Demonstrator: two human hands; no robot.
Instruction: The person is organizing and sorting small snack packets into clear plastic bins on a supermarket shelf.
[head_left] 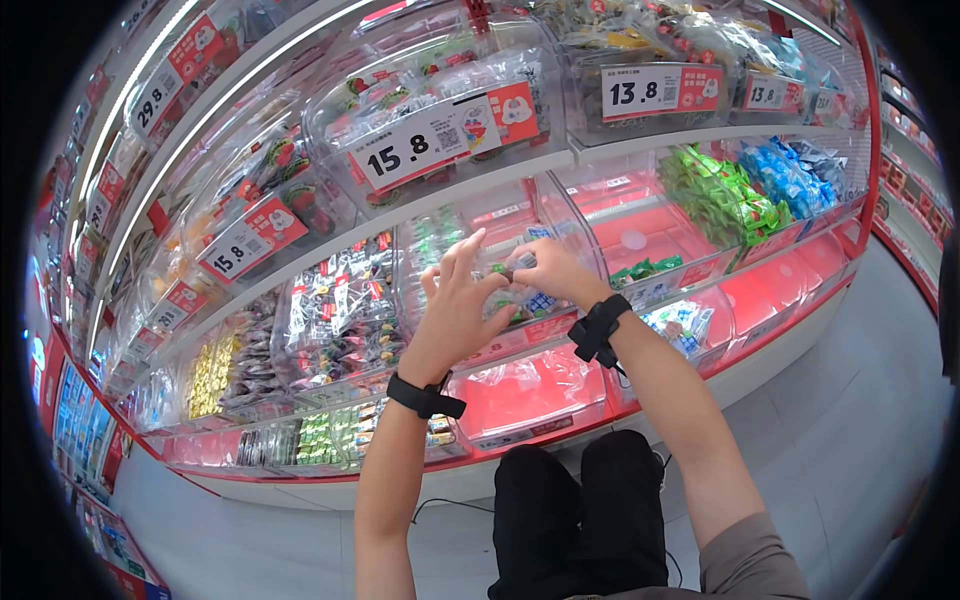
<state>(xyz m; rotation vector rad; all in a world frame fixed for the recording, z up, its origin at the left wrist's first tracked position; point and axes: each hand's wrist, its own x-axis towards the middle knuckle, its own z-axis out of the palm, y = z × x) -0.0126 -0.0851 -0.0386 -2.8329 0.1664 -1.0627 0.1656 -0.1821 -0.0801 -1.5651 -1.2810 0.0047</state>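
While my right grip (556, 273) pinches a small packet (523, 262) over the bin (545, 331), my left grip (452, 318), fingers apart, hovers beside it, and a light, steady hold should serve best.

Small wrapped piece (522, 262): appearing to be wearing plastic film; too small for judging its finish. Gold packets (213, 372) are glinting like metallic foil. Green packets (715, 200) and blue packets (785, 182) are showing glossy, crinkled plastic film. Bin wall (582, 235) is looking like clear, smooth, hard plastic and is catching highlights. Red bin floor (545, 388) is presenting a smooth, shiny surface. Price card (420, 146) is appearing flat and smooth, like printed paper. Black trousers (540, 520) and grey sleeve (750, 560) are reading as matt cloth. Floor (250, 540) is giving a smooth, faint sheen.
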